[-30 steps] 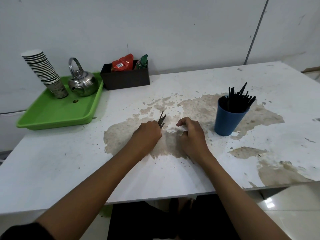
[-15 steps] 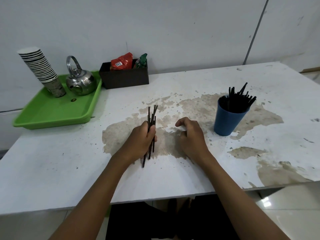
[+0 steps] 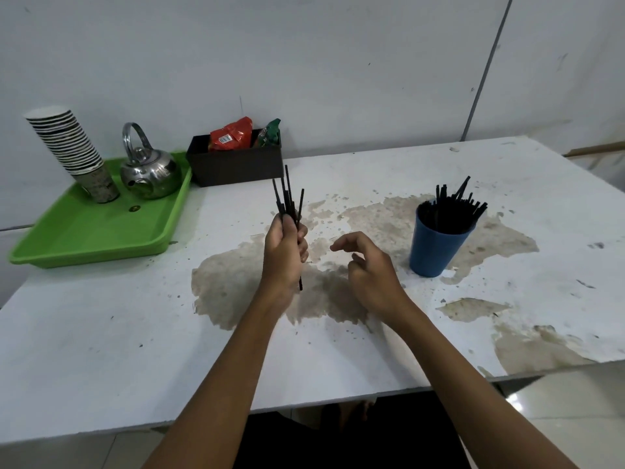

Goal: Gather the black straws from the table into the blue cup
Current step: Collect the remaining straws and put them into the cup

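My left hand (image 3: 285,249) is closed around a bundle of several black straws (image 3: 287,197), held upright above the middle of the white table (image 3: 101,333); their tips fan out above my fist and one end pokes out below it. My right hand (image 3: 367,265) hovers just to the right of it, fingers curled and apart, holding nothing. The blue cup (image 3: 436,247) stands upright further right on the table, with many black straws in the cup (image 3: 451,206) sticking out of its rim. I see no loose straws lying on the tabletop.
A green tray (image 3: 91,231) at the back left carries a steel kettle (image 3: 148,172) and a stack of paper cups (image 3: 72,150). A dark box with snack packets (image 3: 236,160) sits against the wall. The tabletop has worn brown patches.
My left hand has lifted the straw bundle off the table and turned it upright. My right hand has risen from the tabletop and uncurled its fingers.
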A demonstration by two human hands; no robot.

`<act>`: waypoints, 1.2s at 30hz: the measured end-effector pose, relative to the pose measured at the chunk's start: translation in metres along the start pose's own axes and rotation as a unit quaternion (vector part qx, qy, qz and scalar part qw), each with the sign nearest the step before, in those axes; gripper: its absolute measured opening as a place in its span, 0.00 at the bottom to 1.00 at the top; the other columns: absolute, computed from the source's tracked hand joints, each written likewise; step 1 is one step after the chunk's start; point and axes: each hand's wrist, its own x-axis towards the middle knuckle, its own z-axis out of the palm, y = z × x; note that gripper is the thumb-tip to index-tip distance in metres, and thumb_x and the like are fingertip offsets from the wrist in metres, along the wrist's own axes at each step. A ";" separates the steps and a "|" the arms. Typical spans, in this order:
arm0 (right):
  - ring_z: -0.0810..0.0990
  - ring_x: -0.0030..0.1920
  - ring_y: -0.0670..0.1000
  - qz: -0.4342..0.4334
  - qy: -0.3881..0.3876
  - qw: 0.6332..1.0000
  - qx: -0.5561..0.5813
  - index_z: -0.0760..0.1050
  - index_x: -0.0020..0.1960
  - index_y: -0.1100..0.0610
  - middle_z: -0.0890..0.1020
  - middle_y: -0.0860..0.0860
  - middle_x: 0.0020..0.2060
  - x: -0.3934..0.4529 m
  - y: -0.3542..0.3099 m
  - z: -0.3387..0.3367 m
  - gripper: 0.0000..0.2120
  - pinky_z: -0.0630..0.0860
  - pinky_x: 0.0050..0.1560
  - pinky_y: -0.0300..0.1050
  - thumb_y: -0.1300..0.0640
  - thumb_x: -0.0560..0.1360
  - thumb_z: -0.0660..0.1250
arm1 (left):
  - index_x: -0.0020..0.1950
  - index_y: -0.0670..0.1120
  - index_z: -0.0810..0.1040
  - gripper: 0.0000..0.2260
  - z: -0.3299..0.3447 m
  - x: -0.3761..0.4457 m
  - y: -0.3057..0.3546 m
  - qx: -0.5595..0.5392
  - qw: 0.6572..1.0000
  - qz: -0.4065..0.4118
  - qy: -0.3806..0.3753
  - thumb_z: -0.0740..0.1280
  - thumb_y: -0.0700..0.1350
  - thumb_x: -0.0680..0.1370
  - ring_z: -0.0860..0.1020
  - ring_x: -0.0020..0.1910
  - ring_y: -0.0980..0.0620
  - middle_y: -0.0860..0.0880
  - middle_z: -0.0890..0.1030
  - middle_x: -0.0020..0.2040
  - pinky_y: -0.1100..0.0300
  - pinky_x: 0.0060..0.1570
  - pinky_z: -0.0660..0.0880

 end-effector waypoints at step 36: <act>0.82 0.54 0.48 -0.117 -0.045 0.988 -0.094 0.80 0.61 0.55 0.85 0.50 0.54 0.049 -0.083 -0.001 0.15 0.76 0.58 0.45 0.50 0.81 0.60 | 0.72 0.47 0.70 0.26 0.007 -0.026 -0.037 0.189 0.975 0.117 -0.009 0.54 0.63 0.81 0.78 0.40 0.58 0.51 0.82 0.50 0.64 0.43 0.75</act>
